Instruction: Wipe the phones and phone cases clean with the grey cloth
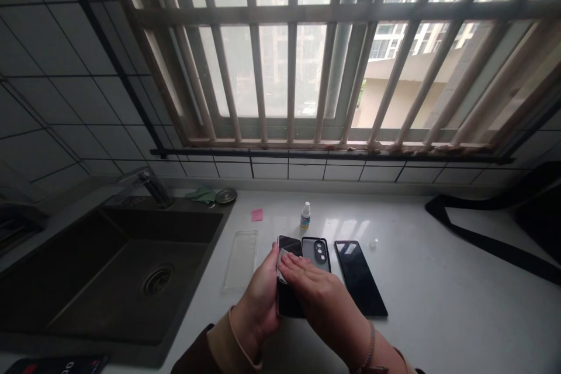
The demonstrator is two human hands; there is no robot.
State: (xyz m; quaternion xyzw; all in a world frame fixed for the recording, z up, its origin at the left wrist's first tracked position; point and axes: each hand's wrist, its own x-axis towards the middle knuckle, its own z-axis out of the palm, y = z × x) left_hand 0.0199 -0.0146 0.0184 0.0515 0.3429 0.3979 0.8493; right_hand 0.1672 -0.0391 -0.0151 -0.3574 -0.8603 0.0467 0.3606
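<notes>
A black phone (288, 243) lies screen-up on the white counter (438, 304). My left hand (258, 298) grips its left edge, fingers curled round it. My right hand (313, 286) lies over the screen with fingers stretched flat, pressing a small grey-white cloth (287, 257) against the glass. To the right of the phone lies a black phone case (316, 252) with camera cut-outs, and further right a second black phone (359, 276). A clear case (241, 257) lies to the left. A small dropper bottle (305, 216) stands behind the phones, its white cap (373, 243) lying apart.
A dark sink (123, 280) with a tap (146, 184) fills the left. A pink sticky note (256, 214), a green rag (201, 194) and a metal strainer (226, 195) lie near the wall. A black strap (482, 239) crosses the right counter. Another phone (56, 365) lies at bottom left.
</notes>
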